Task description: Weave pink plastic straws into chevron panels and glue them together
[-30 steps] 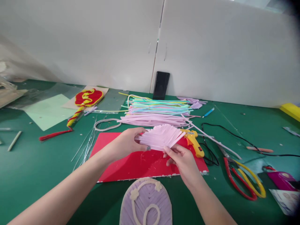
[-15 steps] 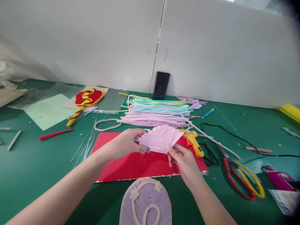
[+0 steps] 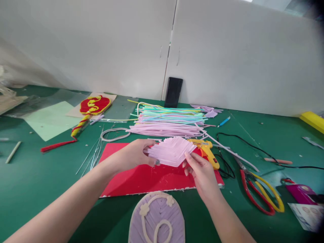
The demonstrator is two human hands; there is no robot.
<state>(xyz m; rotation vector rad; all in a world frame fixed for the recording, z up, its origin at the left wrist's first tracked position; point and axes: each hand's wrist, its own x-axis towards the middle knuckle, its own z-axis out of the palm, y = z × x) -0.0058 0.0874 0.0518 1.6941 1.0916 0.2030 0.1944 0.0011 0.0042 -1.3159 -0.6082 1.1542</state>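
Note:
Between my hands is a pale pink panel of pipe cleaners [image 3: 172, 151], laid side by side in a V pattern with ragged ends. My left hand [image 3: 140, 153] grips its left edge, thumb below and fingers above. My right hand [image 3: 198, 168] pinches its lower right edge between thumb and fingers. The panel is held above a red board [image 3: 152, 182]. Just behind its right side lies a yellow glue gun [image 3: 211, 155], partly covered. Close to me lies a rounded lilac piece [image 3: 159, 216] with a cream border, a looped cream stem and small flowers.
Behind the board lies a pile of pastel pipe cleaners [image 3: 167, 129], with a phone [image 3: 173, 91] leaning on the wall. Red-and-yellow-handled scissors [image 3: 262, 192] and a black cord [image 3: 249, 140] are right. Left lie a red-and-yellow fan [image 3: 95, 105] and thin wires [image 3: 97, 152].
My right hand has shifted slightly right and its grip along the panel's edge has moved. The panel has tilted a little, its lower edge dropping. My left hand keeps its hold.

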